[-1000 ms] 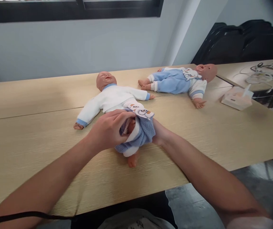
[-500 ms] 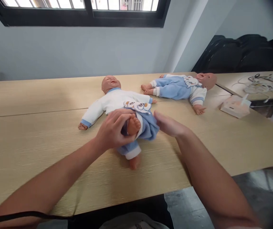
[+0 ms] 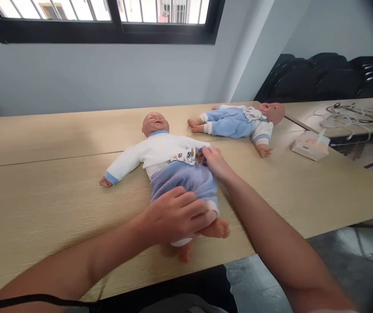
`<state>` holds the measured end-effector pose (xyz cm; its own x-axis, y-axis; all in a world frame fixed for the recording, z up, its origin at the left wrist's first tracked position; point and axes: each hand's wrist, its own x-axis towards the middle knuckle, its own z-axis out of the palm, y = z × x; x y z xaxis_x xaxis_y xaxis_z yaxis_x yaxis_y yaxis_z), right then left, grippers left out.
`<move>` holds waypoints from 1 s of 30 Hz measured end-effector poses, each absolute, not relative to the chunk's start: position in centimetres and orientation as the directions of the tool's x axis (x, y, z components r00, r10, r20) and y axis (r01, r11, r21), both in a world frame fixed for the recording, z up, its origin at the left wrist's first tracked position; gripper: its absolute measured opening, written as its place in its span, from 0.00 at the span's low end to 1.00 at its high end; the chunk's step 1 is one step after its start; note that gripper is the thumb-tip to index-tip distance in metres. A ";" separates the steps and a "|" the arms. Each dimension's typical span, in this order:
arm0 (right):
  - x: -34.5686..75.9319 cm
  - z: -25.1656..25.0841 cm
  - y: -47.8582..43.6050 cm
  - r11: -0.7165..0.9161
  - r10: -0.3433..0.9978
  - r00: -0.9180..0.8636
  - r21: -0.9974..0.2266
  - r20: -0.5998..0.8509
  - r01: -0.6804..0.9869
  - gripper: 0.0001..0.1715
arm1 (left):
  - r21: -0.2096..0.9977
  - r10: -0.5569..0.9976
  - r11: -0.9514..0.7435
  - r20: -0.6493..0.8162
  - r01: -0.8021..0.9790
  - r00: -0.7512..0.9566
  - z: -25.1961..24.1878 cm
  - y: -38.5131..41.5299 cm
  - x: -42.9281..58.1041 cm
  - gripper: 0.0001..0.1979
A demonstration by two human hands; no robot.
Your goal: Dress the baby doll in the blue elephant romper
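Head view: nearer doll (image 3: 158, 150) between and partly beneath the hands (image 3: 180, 217) (image 3: 218, 165)

On the doll (image 3: 154, 123) at mid-frame, a white top (image 3: 160, 150) is edged in blue at collar (image 3: 158, 132) and cuff (image 3: 111, 178), above periwinkle trousers (image 3: 183, 176) finished with white ankle bands (image 3: 213, 207); a white animal face (image 3: 184, 158) is marked with dark eyes. At upper right, a light-blue and white outfit (image 3: 232, 124) is worn by a second doll (image 3: 274, 113). Black is shown on the window frame (image 3: 59, 33) at upper left, grey-blue on the wall (image 3: 108, 78), pale tan on the table (image 3: 59, 204).
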<state>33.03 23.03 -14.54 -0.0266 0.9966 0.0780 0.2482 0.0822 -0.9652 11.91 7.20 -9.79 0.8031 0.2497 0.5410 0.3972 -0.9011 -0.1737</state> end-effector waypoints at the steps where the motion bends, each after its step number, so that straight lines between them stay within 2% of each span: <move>1: 33.1 -13.8 22.3 0.075 0.996 -0.065 -0.954 0.059 0.290 0.30 | -0.124 0.318 -0.896 0.494 0.427 0.810 -9.8 6.8 12.4 0.10; 3: 33.1 -12.3 20.6 0.077 0.985 -0.171 -0.935 0.018 0.347 0.31 | -0.028 0.398 -0.895 0.397 0.445 0.827 -10.0 6.1 13.3 0.12; 5: 32.7 -11.1 19.0 0.124 0.959 -0.283 -0.923 0.017 0.365 0.36 | 0.103 0.412 -0.909 0.360 0.403 0.837 -10.3 5.8 13.8 0.18; 7: 32.2 -10.7 18.3 0.212 0.937 -0.341 -0.894 0.072 0.394 0.42 | 0.256 0.385 -0.917 0.382 0.304 0.840 -10.4 6.3 13.8 0.20; 9: 31.8 -10.8 18.3 0.301 0.922 -0.362 -0.843 0.137 0.447 0.43 | 0.365 0.390 -0.903 0.469 0.228 0.793 -10.2 7.5 13.0 0.14; 11: 31.5 -10.8 18.6 0.378 0.908 -0.363 -0.782 0.210 0.495 0.39 | 0.421 0.513 -0.854 0.594 0.304 0.619 -10.0 9.2 11.5 0.11; 13: 31.4 -10.2 18.0 0.463 0.885 -0.323 -0.703 0.335 0.539 0.33 | 0.525 0.703 -0.694 0.642 0.494 0.305 -9.9 10.9 9.3 0.09; 14: 31.4 -9.6 17.2 0.507 0.861 -0.297 -0.653 0.413 0.562 0.30 | 0.602 0.789 -0.569 0.592 0.560 0.165 -10.0 11.5 8.1 0.10; 15: 31.3 -9.0 15.9 0.545 0.830 -0.273 -0.602 0.487 0.583 0.26 | 0.672 0.864 -0.452 0.494 0.587 0.100 -10.2 12.0 6.9 0.13; 17: 31.2 -8.0 11.9 0.609 0.770 -0.279 -0.530 0.575 0.590 0.19 | 0.755 0.958 -0.286 0.249 0.590 0.144 -10.7 12.2 4.8 0.19; 19: 31.0 -8.0 7.0 0.662 0.745 -0.371 -0.543 0.554 0.517 0.10 | 0.801 0.962 -0.222 0.087 0.557 0.259 -11.3 11.7 3.3 0.22; 20: 31.0 -8.4 4.5 0.668 0.743 -0.439 -0.589 0.505 0.454 0.08 | 0.824 0.955 -0.212 0.061 0.526 0.290 -11.6 11.4 2.8 0.23; 21: 30.9 -9.1 2.2 0.638 0.754 -0.502 -0.653 0.424 0.407 0.11 | 0.850 0.952 -0.208 0.062 0.484 0.301 -11.9 11.2 2.5 0.23; 23: 30.7 -11.1 -1.4 0.545 0.808 -0.491 -0.732 0.326 0.410 0.15 | 0.910 0.956 -0.210 0.114 0.359 0.270 -12.6 10.9 2.2 0.24; 26: 30.0 -14.4 -4.1 0.506 0.862 -0.343 -0.651 0.372 0.566 0.22 | 0.975 0.962 -0.185 0.156 0.119 0.223 -13.6 11.3 2.4 0.27; 28: 29.4 -15.9 -4.5 0.492 0.859 -0.258 -0.574 0.442 0.655 0.27 | 0.994 0.957 -0.110 0.110 -0.013 0.268 -14.2 11.7 2.4 0.29; 30: 28.9 -16.5 -4.1 0.469 0.851 -0.193 -0.542 0.488 0.697 0.27 | 0.998 0.939 -0.014 0.035 -0.064 0.341 -14.4 12.1 2.0 0.30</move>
<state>28.95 -4.15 -16.53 -0.1934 0.8510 0.4883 0.6971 0.4694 -0.5419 2.04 12.10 -14.42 0.3411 0.9394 0.0347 -0.0636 -0.0137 0.9979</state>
